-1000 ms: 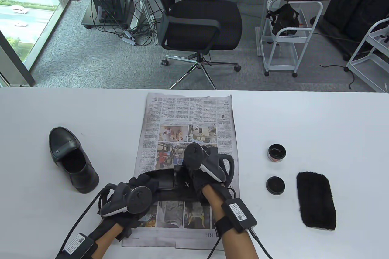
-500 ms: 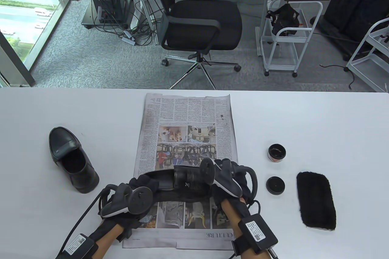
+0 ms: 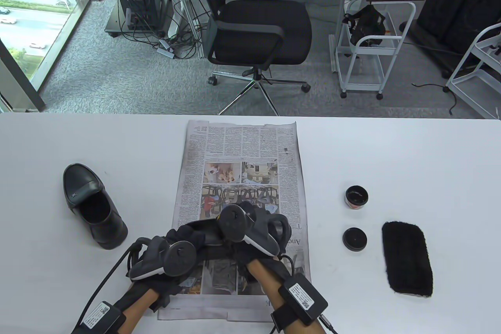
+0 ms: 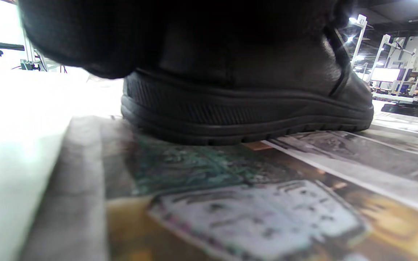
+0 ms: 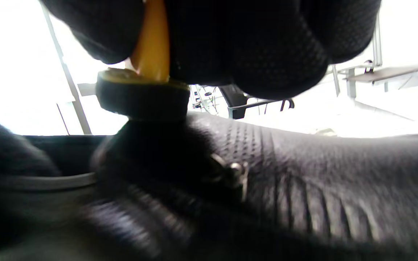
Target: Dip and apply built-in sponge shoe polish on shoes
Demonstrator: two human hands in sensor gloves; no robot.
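1. Shoe under treatment (image 3: 203,234): it lies on the newspaper (image 3: 242,146) at about 6 o'clock on the desk (image 3: 411,146), sole down, as the left wrist view (image 4: 245,119) confirms.
2. Left hand (image 3: 172,255): placed at the heel end of this shoe, at its 8 o'clock side. Gloved fingers lie over the heel counter; it appears to hold the shoe steady, though the exact grip cannot be told.
3. Right hand (image 3: 250,228): positioned over the upper. The right wrist view shows the fingers (image 5: 274,43) closed around a yellow-stemmed sponge applicator (image 5: 143,92), whose dark sponge presses on the leather near the metal ornament (image 5: 236,170).
4. Polish tin (image 3: 356,196): open, at 3 o'clock of the newspaper, well apart from the hands. Its lid (image 3: 354,239) lies just nearer the person; a black cloth (image 3: 407,259) lies right of the lid.
5. Second shoe (image 3: 94,206): stands at 9 o'clock off the newspaper, unattended.
6. Progress, as judged: dipping looks done and application is under way on the first shoe. Remaining: finishing this upper, then the second shoe. Extent of coverage cannot be determined.
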